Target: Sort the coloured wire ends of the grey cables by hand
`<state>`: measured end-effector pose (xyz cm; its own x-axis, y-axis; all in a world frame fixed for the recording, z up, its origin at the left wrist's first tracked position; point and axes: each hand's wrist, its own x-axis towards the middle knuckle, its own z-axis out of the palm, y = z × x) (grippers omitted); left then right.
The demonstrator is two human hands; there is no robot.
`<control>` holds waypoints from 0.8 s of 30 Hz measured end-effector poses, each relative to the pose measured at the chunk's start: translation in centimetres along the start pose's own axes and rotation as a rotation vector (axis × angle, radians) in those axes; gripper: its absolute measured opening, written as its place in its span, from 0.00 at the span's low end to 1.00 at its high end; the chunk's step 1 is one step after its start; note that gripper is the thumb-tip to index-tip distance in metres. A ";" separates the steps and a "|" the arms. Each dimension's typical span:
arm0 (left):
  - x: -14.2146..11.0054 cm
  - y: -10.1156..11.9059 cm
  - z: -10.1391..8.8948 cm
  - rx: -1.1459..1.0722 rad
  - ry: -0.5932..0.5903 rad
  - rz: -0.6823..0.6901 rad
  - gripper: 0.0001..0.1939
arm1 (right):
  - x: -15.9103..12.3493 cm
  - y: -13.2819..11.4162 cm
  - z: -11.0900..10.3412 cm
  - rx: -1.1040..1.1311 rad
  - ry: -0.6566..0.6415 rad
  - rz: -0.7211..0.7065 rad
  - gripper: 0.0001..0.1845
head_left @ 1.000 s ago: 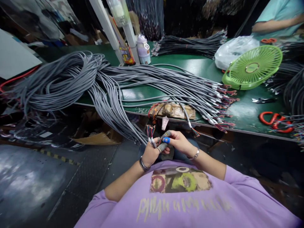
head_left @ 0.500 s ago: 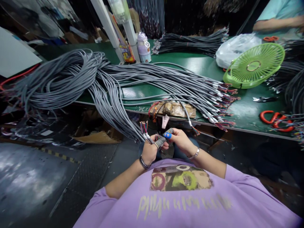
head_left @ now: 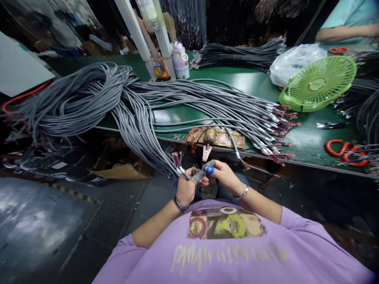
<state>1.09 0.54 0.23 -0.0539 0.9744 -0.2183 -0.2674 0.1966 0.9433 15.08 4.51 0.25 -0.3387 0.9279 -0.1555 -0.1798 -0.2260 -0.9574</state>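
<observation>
My left hand (head_left: 189, 186), its thumb wrapped in grey tape, is closed around a grey cable end in front of my lap. Next to that hand, more grey cables (head_left: 160, 157) hang down from the table, their stripped ends showing coloured wires (head_left: 177, 158). My right hand (head_left: 224, 175) pinches at the wires of the held cable, with blue tape on one finger and grey tape on another. The fine wire tips between the fingers are mostly hidden. Just above the hands, a pink clip-like piece (head_left: 206, 152) hangs from a taped block (head_left: 217, 136) at the table edge.
Grey cables with stripped ends (head_left: 275, 118) spread across the green table (head_left: 248, 81). At the right are a green fan (head_left: 321, 83), red-handled scissors (head_left: 346, 152), small cutters (head_left: 331, 125) and a plastic bag (head_left: 296, 61). A bottle (head_left: 180, 61) stands behind. Another person's arm (head_left: 346, 32) shows at the far right.
The view has shifted slightly. My hands stay together at the cable end, with only small finger movements; the wires between them look slightly rearranged.
</observation>
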 end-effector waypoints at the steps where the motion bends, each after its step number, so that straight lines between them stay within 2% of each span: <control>1: 0.0 -0.1 0.0 0.005 -0.007 0.002 0.15 | 0.1 0.0 0.1 0.003 -0.010 0.003 0.18; 5: 0.0 -0.3 -0.2 0.009 -0.003 0.006 0.15 | 0.2 0.1 0.4 -0.004 -0.001 0.002 0.17; 13: 0.1 0.0 0.1 -0.075 0.093 -0.002 0.15 | -0.1 0.5 0.6 0.037 0.063 0.021 0.17; 24: -0.1 0.1 -0.4 -0.051 0.048 0.030 0.13 | 0.5 -0.4 0.5 0.088 -0.031 0.064 0.18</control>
<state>0.71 0.44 0.25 -0.1085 0.9730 -0.2036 -0.3133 0.1609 0.9359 14.53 4.87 0.65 -0.3806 0.9014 -0.2064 -0.2371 -0.3109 -0.9204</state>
